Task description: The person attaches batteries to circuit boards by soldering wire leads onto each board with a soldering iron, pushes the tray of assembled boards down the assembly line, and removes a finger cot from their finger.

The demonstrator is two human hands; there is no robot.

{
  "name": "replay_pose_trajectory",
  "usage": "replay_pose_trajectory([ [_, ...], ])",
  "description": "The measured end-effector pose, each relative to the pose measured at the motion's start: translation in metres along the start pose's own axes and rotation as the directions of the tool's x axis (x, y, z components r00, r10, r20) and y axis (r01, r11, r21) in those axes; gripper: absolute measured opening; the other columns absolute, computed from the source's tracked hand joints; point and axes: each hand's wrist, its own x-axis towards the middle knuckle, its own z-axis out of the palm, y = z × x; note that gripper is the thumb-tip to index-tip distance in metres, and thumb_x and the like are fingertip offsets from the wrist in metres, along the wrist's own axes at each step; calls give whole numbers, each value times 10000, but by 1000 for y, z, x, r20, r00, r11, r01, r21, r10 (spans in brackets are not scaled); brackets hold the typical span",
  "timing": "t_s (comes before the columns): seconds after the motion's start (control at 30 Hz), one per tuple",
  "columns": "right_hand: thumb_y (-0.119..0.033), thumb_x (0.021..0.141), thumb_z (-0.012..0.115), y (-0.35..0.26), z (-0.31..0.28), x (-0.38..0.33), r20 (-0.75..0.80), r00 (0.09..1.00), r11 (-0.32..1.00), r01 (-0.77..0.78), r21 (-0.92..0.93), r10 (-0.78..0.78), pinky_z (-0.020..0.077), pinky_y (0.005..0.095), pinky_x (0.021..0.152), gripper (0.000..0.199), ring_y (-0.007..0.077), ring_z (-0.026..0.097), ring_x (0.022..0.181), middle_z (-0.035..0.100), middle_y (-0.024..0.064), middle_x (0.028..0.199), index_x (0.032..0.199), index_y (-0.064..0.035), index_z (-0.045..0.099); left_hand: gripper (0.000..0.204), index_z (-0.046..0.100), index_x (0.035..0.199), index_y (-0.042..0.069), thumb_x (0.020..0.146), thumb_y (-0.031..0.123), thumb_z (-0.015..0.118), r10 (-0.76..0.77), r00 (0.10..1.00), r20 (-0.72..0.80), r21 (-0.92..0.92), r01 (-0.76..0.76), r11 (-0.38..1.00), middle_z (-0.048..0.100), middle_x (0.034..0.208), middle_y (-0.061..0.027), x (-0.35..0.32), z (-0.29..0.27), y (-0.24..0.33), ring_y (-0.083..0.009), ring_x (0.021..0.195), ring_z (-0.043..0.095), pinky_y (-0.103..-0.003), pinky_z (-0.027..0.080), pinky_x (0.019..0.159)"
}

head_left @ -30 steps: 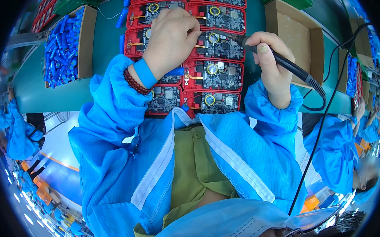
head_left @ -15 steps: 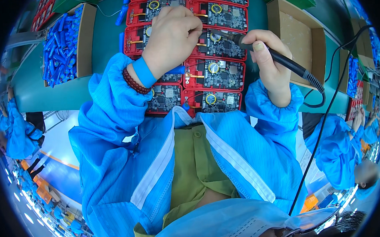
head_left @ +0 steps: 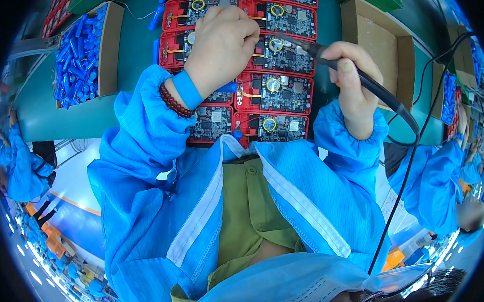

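Note:
Two columns of red plastic cases with circuit boards lie in front of me. My left hand (head_left: 222,46) is over the upper middle of them, with fingers curled in a pinch; what they hold, if anything, is hidden. In my right hand (head_left: 355,89) is a soldering iron (head_left: 373,85), gripped by its black handle. Its thin tip points left over a red-cased circuit board (head_left: 289,57) with a yellow-ringed coin cell, close to my left fingertips. I cannot tell whether the tip touches anything. A blue cylindrical battery (head_left: 227,88) shows beside my left wrist.
A cardboard box of blue cylindrical batteries (head_left: 79,63) stands at the left. On the right is a shallow cardboard box (head_left: 380,42). The iron's black cord (head_left: 414,127) trails down the right side. Co-workers in blue (head_left: 430,186) sit at the right and left.
My right hand has shifted slightly right with the soldering iron, and its handle has tilted. My left hand stays almost in place. The co-worker on the right has moved a little.

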Motion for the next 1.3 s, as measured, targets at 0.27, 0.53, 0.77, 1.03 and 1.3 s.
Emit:
replay_pose_trajectory([
  [0.27, -188, 907, 503, -14, -57, -38, -390, 910, 956, 21, -294, -140, 414, 233, 603, 251, 120, 543, 690, 586, 79, 833, 996, 23, 606, 31, 652, 783, 55, 762, 77, 647, 8, 1000, -13, 17, -8, 1000, 589, 887, -79, -1, 1, 4, -287, 900, 522, -403, 415, 788],
  [0.53, -79, 910, 513, -4, -80, -45, -399, 908, 913, -49, -404, -128, 449, 256, 711, 197, 149, 585, 793, 622, 119, 900, 1064, 5, 602, 35, 651, 780, 58, 756, 83, 649, 19, 1000, -4, 20, -19, 1000, 600, 902, -75, 2, 1, 0, -289, 911, 529, -403, 427, 789],
  [0.77, -71, 914, 515, -10, -74, -39, -376, 922, 917, -66, -393, -95, 470, 254, 748, 203, 155, 597, 808, 621, 113, 941, 1086, 2, 594, 64, 655, 812, 62, 771, 108, 637, 37, 999, -10, 103, -35, 994, 600, 898, -87, -3, -9, 4, -299, 892, 554, -416, 449, 785],
  [1.03, -136, 952, 428, -33, -56, -53, -301, 950, 948, -16, -318, -85, 407, 275, 765, 259, 142, 546, 839, 609, 90, 903, 1110, 11, 570, 102, 647, 867, 48, 786, 110, 637, 81, 985, -154, 42, -75, 996, 600, 902, -113, -25, -101, 13, -301, 916, 554, -394, 455, 813],
  [1.3, -128, 955, 422, -42, -41, -43, -226, 970, 943, 14, -334, -94, 405, 275, 786, 246, 144, 545, 857, 595, 90, 886, 1103, 12, 560, 165, 670, 882, 62, 808, 193, 602, -285, 933, -220, 458, 357, 814, 630, 895, -150, -71, -222, -124, -337, 856, 603, -410, 487, 763],
])
